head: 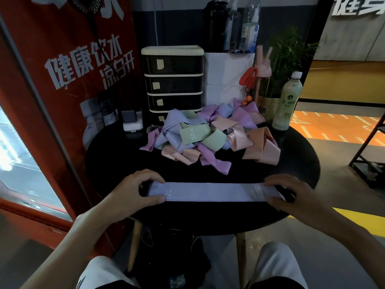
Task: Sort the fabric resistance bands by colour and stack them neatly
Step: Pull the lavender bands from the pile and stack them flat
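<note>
On the bench point(108, 159), one flat band point(208, 191) lies along the near edge. The left hand point(133, 188) holds its left end and the right hand point(291, 195) its right end. Behind it, at the middle, lies the pile of bands point(208, 138) — the drawer unit point(174, 84) stands behind this pile, and the bottle point(288, 103) stands at the far right.

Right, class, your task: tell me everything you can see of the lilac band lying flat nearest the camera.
The lilac band is a long, flat strip of soft-looking fabric, laid straight left to right near the front edge of the black table. White print reads "20" near its left end; smaller print near its right is unreadable. The left hand pinches its left end, the right hand holds its right end. It lies apart from the mixed pile behind.
</note>
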The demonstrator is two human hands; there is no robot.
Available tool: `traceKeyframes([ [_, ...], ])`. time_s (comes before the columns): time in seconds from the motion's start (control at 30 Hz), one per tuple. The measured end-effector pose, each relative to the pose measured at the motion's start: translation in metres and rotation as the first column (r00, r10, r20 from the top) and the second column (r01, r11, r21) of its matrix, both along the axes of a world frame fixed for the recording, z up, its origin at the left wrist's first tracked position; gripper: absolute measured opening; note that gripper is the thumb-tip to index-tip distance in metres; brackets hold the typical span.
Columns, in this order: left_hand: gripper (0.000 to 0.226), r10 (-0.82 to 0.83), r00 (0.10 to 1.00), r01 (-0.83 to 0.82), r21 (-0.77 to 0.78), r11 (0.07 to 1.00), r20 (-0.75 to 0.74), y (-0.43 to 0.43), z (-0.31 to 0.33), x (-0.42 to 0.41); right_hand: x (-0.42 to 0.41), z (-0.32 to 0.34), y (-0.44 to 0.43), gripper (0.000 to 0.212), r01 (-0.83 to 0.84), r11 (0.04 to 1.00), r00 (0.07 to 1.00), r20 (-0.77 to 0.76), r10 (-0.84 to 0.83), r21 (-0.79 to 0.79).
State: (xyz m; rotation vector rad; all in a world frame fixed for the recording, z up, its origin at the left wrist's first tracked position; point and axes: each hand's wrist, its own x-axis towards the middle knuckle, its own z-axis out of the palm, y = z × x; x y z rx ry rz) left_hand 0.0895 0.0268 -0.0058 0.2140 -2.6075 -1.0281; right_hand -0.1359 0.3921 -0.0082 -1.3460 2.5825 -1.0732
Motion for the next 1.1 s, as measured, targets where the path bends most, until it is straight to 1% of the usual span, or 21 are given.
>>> traceKeyframes([
  [0.03, 0.044, 0.0, 1.0, 0.0, 0.008, 1.0, -0.007, -0.001, 0.0, 0.0, 0.001, 0.001, 0.0, 0.039, 0.001, 1.0, 1.0, 0.0, -0.001, -0.001],
  [0.1, 0.044, -0.008, 1.0, 0.009, 0.013, 1.0, -0.015, -0.002, -0.001, 0.0, 0.001, 0.001, -0.001, 0.04, 0.005, 1.0, 1.0, 0.007, -0.004, -0.012],
  [0.13, 0.043, -0.011, 1.0, 0.011, 0.013, 1.0, -0.016, -0.002, 0.0, 0.0, 0.0, 0.0, -0.001, 0.035, 0.006, 1.0, 1.0, 0.014, -0.006, -0.013],
  [0.2, 0.043, -0.013, 1.0, 0.013, 0.006, 1.0, -0.017, -0.003, -0.001, 0.001, 0.0, -0.001, -0.001, 0.035, 0.012, 1.0, 1.0, 0.01, -0.012, -0.004],
  [0.37, 0.04, -0.021, 1.0, 0.021, -0.006, 1.0, -0.021, -0.003, -0.001, 0.003, 0.001, 0.002, -0.002, 0.031, 0.008, 0.999, 1.0, -0.005, -0.008, 0.053],
  [0.47, 0.033, -0.017, 1.0, 0.016, -0.013, 1.0, -0.011, 0.002, 0.0, 0.001, -0.001, 0.0, -0.001, 0.027, 0.015, 0.999, 0.999, -0.029, -0.014, 0.033],
  [0.57, 0.027, -0.011, 1.0, 0.011, -0.031, 0.999, -0.001, 0.005, -0.001, 0.001, 0.0, 0.0, -0.003, 0.025, 0.006, 0.997, 0.999, -0.044, -0.003, 0.08],
  [0.67, 0.025, -0.008, 1.0, 0.008, -0.033, 0.999, 0.01, 0.005, -0.002, 0.0, 0.0, 0.003, -0.004, 0.024, 0.01, 0.997, 1.0, -0.029, -0.008, 0.079],
  [0.73, 0.024, -0.004, 1.0, 0.005, -0.062, 0.998, 0.022, 0.003, -0.002, -0.001, -0.001, 0.005, -0.004, 0.023, -0.004, 0.995, 1.0, -0.028, 0.007, 0.104],
  [0.8, 0.025, -0.008, 1.0, 0.011, -0.076, 0.997, 0.03, 0.003, -0.002, -0.002, 0.0, 0.009, -0.004, 0.022, -0.012, 0.991, 1.0, -0.021, 0.015, 0.133],
  [0.87, 0.033, -0.014, 1.0, 0.015, -0.054, 0.998, 0.023, 0.002, -0.001, -0.003, 0.0, 0.016, -0.007, 0.02, -0.019, 0.989, 0.999, -0.038, 0.025, 0.146],
  [0.93, 0.04, 0.001, 1.0, -0.001, -0.008, 1.0, -0.012, 0.0, 0.003, -0.009, 0.004, 0.028, -0.017, 0.03, -0.051, 0.991, 0.998, -0.039, 0.056, 0.127],
  [0.97, 0.04, 0.018, 0.999, -0.018, 0.008, 1.0, -0.035, -0.002, 0.005, -0.013, 0.006, 0.035, -0.026, 0.025, -0.067, 0.99, 0.997, -0.031, 0.071, 0.125],
  [1.0, 0.035, 0.037, 0.998, -0.036, 0.023, 0.999, -0.053, -0.005, 0.006, -0.018, 0.007, 0.042, -0.036, 0.017, -0.088, 0.989, 0.995, -0.037, 0.093, 0.118],
  [1.07, 0.015, 0.08, 0.994, -0.076, 0.046, 0.996, -0.072, -0.012, 0.006, -0.03, 0.007, 0.055, -0.065, 0.014, -0.118, 0.988, 0.99, -0.072, 0.125, 0.096],
  [1.1, 0.013, 0.107, 0.992, -0.104, 0.047, 0.993, -0.065, -0.017, 0.004, -0.035, 0.007, 0.061, -0.08, 0.009, -0.126, 0.989, 0.989, -0.071, 0.132, 0.083],
])
